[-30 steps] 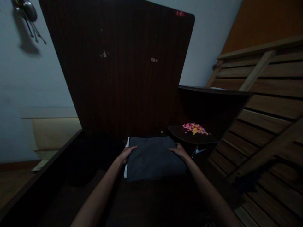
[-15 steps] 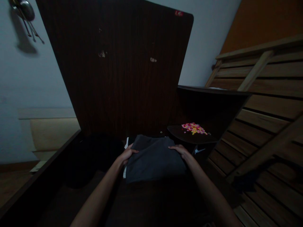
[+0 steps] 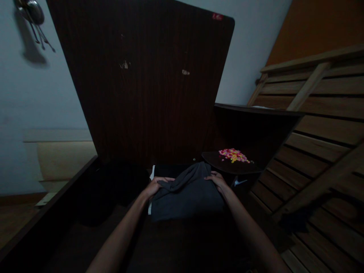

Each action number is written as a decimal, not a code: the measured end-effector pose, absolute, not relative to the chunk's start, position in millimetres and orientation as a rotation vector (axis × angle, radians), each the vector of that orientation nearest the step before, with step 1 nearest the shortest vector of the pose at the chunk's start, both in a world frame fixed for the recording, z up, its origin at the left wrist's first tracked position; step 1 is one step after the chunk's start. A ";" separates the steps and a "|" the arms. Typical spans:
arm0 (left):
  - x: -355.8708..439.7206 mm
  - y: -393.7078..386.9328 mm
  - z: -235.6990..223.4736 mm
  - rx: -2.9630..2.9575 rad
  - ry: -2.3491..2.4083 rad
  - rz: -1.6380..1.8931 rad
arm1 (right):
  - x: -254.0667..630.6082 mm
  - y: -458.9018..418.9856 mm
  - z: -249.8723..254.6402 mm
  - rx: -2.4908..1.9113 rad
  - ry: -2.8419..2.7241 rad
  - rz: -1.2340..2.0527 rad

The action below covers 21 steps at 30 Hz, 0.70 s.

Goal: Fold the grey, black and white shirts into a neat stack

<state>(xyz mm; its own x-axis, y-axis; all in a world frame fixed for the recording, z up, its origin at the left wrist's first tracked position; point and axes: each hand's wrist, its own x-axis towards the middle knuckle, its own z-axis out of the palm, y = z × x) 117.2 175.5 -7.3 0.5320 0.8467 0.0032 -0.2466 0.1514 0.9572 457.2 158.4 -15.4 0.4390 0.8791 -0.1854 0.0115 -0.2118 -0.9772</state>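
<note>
A dark grey piece of folded cloth (image 3: pixel 187 203), perhaps a garment, lies on the dark wooden surface in front of me. My left hand (image 3: pixel 155 185) is closed on its far left corner, with the thumb and fingers pinching a bunched fold. At the far right corner, my right hand (image 3: pixel 216 179) grips the same cloth. The far edge is gathered into a raised, diagonal fold between both hands. From under the cloth's left side peeks a white edge (image 3: pixel 152 172), and something black (image 3: pixel 167 170) shows just behind it.
A dark wooden panel (image 3: pixel 148 94) stands upright behind the cloth. Right of it, a corner shelf (image 3: pixel 222 165) bears a heap of small pink and yellow pieces (image 3: pixel 234 154). Black cloth-like stuff (image 3: pixel 110 193) lies to the left. Wooden slats (image 3: pixel 327 140) rise at the right.
The cloth's far edge, flat before, is now pulled toward me and bunched into a fold. My left hand has shifted slightly right and its grip has turned inward; my right hand stays nearly in place.
</note>
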 end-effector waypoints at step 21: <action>111.2 180.3 -25.8 0.868 0.666 0.966 | 445.4 144.3 10.8 -1.346 -0.887 1.233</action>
